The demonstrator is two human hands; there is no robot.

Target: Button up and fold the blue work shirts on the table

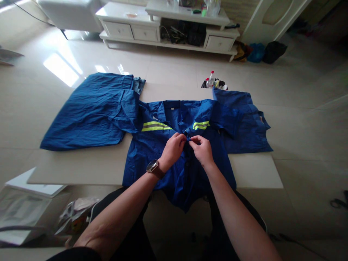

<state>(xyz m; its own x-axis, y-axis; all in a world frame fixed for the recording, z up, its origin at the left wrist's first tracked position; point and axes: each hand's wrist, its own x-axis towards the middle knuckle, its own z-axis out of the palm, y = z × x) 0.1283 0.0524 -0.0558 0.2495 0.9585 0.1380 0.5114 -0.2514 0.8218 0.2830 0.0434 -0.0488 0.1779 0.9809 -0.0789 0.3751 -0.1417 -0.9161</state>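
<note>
A blue work jacket (152,156) with yellow-and-grey reflective strips lies front up across a pale table (252,170), collar away from me and hem hanging over the near edge. My left hand (174,149), with a watch (152,166) on its wrist, pinches the front edge of the jacket at mid-chest. Opposite it, my right hand (201,148) pinches the other front edge between thumb and fingers. The fingertips of both nearly meet there, and whatever small fastening lies between them is hidden.
More blue garments (87,112) are spread at the left, and another blue garment (241,119) lies at the right. Bottles (210,79) stand past the far edge. A white cabinet (144,34) is across the room. At lower left is a white box (24,206).
</note>
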